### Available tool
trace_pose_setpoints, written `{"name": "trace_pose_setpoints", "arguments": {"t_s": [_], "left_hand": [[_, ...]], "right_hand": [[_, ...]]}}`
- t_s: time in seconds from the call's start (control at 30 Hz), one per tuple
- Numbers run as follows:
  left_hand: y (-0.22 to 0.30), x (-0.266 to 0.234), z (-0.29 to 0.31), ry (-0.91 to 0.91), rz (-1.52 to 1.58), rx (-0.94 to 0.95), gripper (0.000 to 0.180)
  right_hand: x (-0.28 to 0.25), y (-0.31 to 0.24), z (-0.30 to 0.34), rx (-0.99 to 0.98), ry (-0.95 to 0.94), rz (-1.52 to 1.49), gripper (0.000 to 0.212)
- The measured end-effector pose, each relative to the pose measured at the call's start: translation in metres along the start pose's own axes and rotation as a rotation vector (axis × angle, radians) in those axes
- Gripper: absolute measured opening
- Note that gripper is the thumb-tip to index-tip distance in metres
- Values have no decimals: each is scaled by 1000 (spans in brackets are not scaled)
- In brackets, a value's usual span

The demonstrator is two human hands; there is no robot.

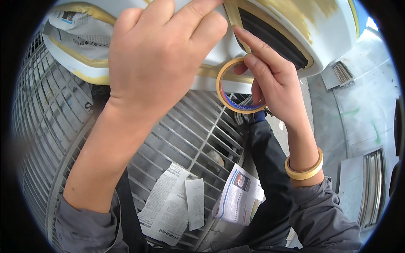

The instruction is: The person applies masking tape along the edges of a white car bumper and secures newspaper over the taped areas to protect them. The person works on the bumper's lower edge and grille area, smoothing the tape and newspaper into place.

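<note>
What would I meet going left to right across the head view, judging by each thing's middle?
Upper-left newspaper, left hand, narrow paper strip, held tape roll, right hand, wrist tape roll, ribbed metal piece at the lower right.

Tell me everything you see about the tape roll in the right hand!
The tape roll is a thin tan ring that looks like paper, its inner side blue with a little red. It tilts in the right hand, with fingers reaching into its hole. A tan strip seems to run from it up the white panel.
</note>
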State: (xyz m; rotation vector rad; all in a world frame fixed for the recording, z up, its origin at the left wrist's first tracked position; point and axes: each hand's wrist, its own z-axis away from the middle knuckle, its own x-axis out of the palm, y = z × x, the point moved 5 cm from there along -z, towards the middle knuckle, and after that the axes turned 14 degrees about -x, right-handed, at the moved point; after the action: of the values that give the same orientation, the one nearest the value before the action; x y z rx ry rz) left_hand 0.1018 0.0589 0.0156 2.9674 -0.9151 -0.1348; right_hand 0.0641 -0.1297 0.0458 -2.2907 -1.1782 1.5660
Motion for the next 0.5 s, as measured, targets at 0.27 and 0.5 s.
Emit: {"name": "trace_pose_setpoints", "arguments": {"t_s": [0.27, 0.5], "left_hand": [[-2, 3, 3, -41, -28, 23, 14], [-4, 6, 5, -9, -46, 43, 15]], "right_hand": [[-2, -2, -1, 18, 18, 32, 44], [-1, -4, -3, 43, 13, 24, 44]]}}
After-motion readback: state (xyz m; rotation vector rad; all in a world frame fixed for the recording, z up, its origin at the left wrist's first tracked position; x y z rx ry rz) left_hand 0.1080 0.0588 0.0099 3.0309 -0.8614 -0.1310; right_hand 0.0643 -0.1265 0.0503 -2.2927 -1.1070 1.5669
